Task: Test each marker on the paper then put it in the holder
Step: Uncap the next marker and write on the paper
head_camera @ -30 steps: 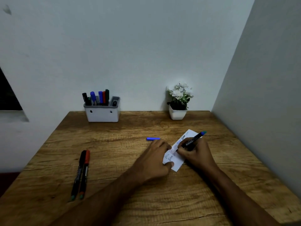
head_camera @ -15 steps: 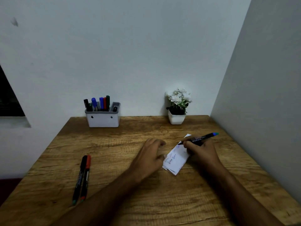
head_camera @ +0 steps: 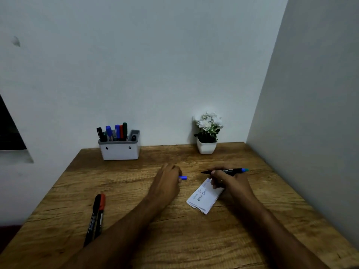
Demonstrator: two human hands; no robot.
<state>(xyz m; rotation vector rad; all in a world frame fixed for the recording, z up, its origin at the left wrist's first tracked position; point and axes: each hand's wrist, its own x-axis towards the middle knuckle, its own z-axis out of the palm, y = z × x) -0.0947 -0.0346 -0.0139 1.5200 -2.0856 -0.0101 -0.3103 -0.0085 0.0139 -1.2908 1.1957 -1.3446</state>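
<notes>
On a wooden table (head_camera: 194, 239), the right hand (head_camera: 231, 184) grips an uncapped marker (head_camera: 225, 171) above the paper (head_camera: 205, 199), while the left hand (head_camera: 167, 181) pinches its blue cap (head_camera: 183, 177).

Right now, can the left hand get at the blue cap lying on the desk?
Probably yes: the left hand is already at the blue cap, its fingers over one end, and nothing lies between them.

White-flowered potted plant (head_camera: 207, 133) on wooden table (head_camera: 174, 239) by wall
</notes>
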